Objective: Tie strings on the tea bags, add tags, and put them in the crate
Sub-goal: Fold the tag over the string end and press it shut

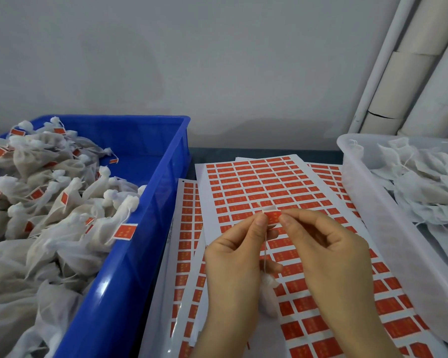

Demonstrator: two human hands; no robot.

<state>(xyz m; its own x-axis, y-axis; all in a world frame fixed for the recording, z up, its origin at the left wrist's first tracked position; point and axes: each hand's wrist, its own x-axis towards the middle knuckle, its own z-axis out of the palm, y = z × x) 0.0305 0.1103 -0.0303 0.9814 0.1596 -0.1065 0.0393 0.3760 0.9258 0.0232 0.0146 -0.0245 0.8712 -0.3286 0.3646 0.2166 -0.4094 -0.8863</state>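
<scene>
Tea bags (49, 202) with red tags lay heaped (too many to count) in one blue crate (130, 280) at the left. On the tabletop (256, 152) between the two containers lay at least three overlapping sheets (256, 182) of red tags. Above them the left hand (233, 267) and right hand (329, 254) each pinched one red tag (272, 217) between thumb and forefinger, the other fingers (305, 236) loosely curled. Below the tag ran a string (265, 251), from which one tea bag (268, 282) hung. One clear tray (373, 202) at the right held untagged bags (429, 182).
</scene>
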